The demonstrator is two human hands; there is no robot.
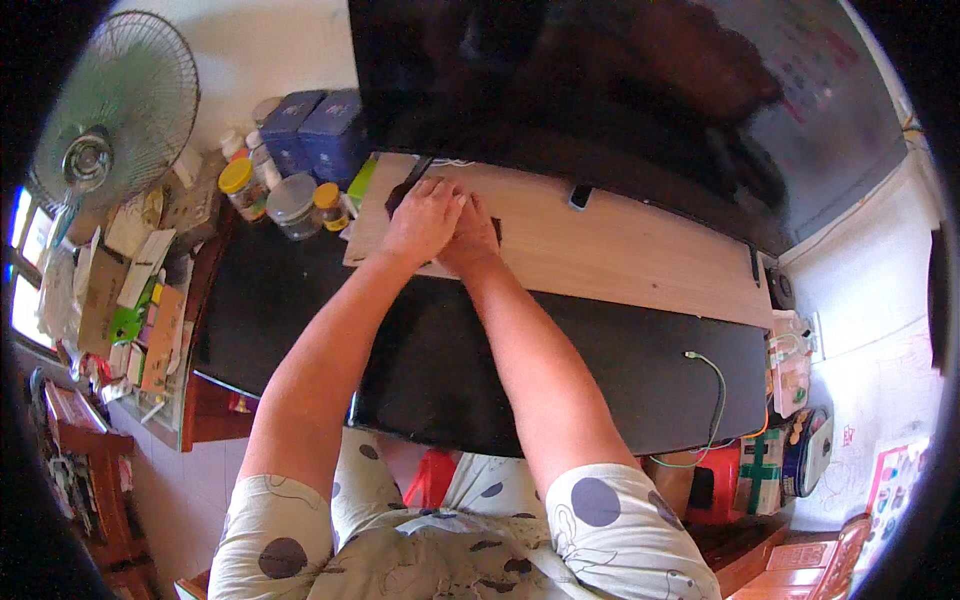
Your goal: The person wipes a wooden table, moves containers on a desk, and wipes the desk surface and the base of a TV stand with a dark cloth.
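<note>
My left hand [424, 221] and my right hand [474, 231] are side by side, partly overlapping, at the left end of a light wood-grain board [600, 247]. Both are backs up, with fingers pointing toward the television. A dark brown item [395, 198] shows at the left of my left hand, and a bit of something dark appears beside my right hand. My hands hide most of it, so what it is and whether I grip it cannot be told. The board rests on a glossy black tabletop [615, 360].
A large television [570, 82] stands over the board's back edge. Lidded jars [292, 204] and blue boxes [328, 135] are at the left, near a fan [112, 112]. A pale cable [721, 390] hangs over the front right edge. A red stool [712, 484] is lower right.
</note>
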